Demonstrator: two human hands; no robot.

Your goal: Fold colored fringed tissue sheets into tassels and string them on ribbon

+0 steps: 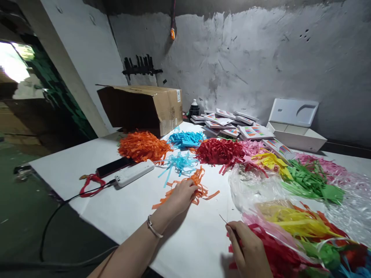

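My left hand [181, 197] reaches to the middle of the white table, its fingers closed on a loose bunch of orange paper strips [199, 189]. The fingertips are partly hidden among the strips. Nearer to me, my right hand [246, 247] pinches a thin dark wire [222, 219], whose end sticks out past the thumb and forefinger. Red fringed paper [269, 245] lies beside and partly behind that hand. Just beyond my left hand is a small bunch of light blue strips [182, 163].
Orange [143, 146], blue [187, 139] and red [220, 150] paper heaps line the back, before a cardboard box [168, 110] and flat printed packs [228, 123]. A power strip [135, 173] with its cord lies left. Clear plastic bags [246, 185] and coloured tassels crowd the right.
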